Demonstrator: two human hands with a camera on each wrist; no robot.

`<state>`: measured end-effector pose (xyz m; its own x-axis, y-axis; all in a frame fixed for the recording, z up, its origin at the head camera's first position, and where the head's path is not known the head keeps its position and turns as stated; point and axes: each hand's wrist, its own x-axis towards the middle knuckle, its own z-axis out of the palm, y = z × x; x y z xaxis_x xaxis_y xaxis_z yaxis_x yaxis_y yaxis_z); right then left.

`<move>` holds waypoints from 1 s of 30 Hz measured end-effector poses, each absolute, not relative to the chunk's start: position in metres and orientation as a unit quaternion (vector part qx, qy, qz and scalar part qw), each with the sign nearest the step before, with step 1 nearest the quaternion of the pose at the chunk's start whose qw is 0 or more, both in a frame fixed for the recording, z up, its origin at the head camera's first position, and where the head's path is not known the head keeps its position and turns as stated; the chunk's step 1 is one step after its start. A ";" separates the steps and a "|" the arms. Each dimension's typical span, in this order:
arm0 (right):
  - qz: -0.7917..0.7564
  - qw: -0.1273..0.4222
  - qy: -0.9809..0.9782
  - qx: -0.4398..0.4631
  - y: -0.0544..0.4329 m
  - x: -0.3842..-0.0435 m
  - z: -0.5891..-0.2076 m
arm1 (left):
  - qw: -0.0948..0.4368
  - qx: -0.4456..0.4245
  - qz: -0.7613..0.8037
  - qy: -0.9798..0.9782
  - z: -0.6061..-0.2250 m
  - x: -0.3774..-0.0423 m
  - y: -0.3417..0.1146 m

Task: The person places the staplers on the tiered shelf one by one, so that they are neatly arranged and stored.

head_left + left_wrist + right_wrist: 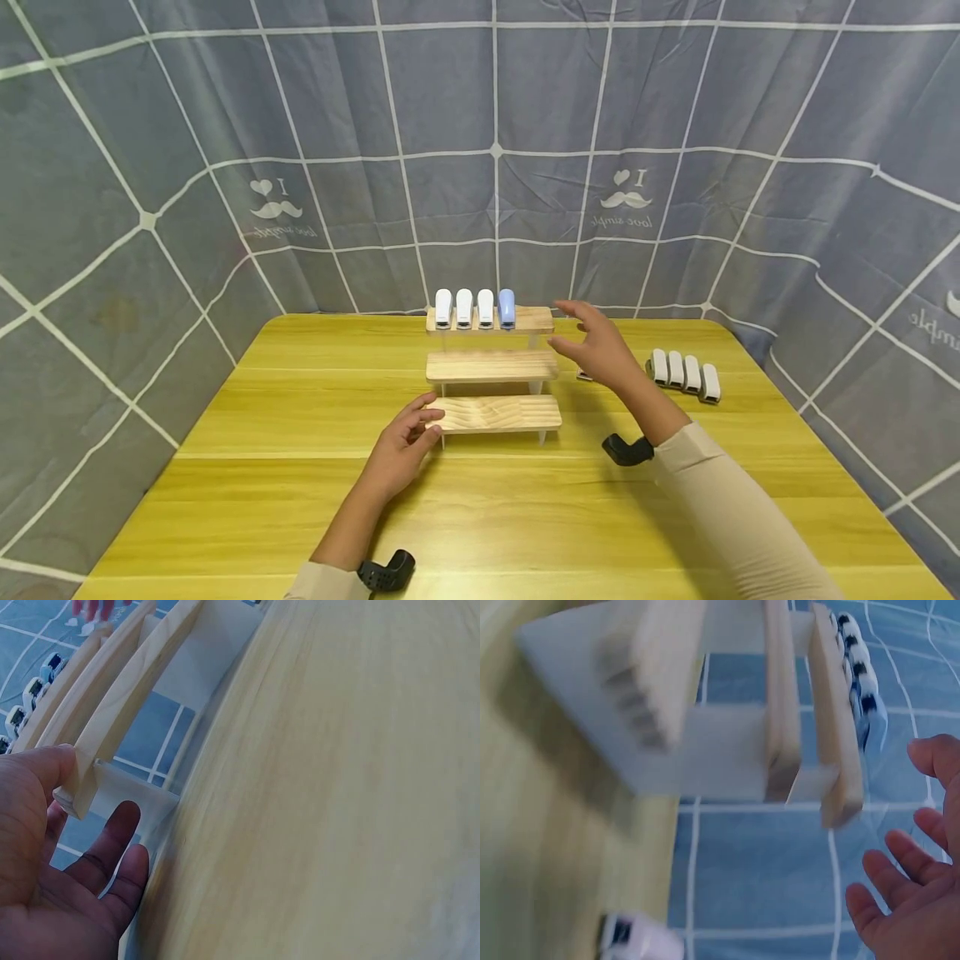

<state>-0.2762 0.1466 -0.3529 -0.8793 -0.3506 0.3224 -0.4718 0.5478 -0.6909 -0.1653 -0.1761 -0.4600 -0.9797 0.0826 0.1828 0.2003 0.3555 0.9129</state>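
Note:
A three-tier wooden stand [491, 367] with pale supports stands on the table. My left hand [401, 450] holds the left end of its lowest board, the thumb [56, 761] against the wood and two fingers spread below. On the top board sit three white mini staplers [464, 309] and one blue mini stapler [507, 308] in a row, the blue one rightmost. My right hand [600, 346] hovers just off the right end of the top board, thumb and fingers apart, with nothing in it. The middle and lowest boards bear no staplers.
Several white mini staplers [683, 372] lie in a row on the wooden table [300, 417], right of my right hand. Another stapler [583, 375] is mostly hidden behind that hand. A grey gridded curtain [450, 100] surrounds the back and sides.

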 end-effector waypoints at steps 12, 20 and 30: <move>0.423 0.080 -0.878 0.207 0.222 -0.241 -0.389 | 0.050 -0.083 -0.570 -0.816 -0.459 -0.165 -0.176; 0.417 0.089 -0.886 0.185 0.257 -0.216 -0.399 | 0.047 -0.089 -0.570 -0.816 -0.458 -0.167 -0.175; 0.386 0.104 -0.902 0.162 0.283 -0.194 -0.424 | 0.050 -0.090 -0.568 -0.816 -0.460 -0.164 -0.176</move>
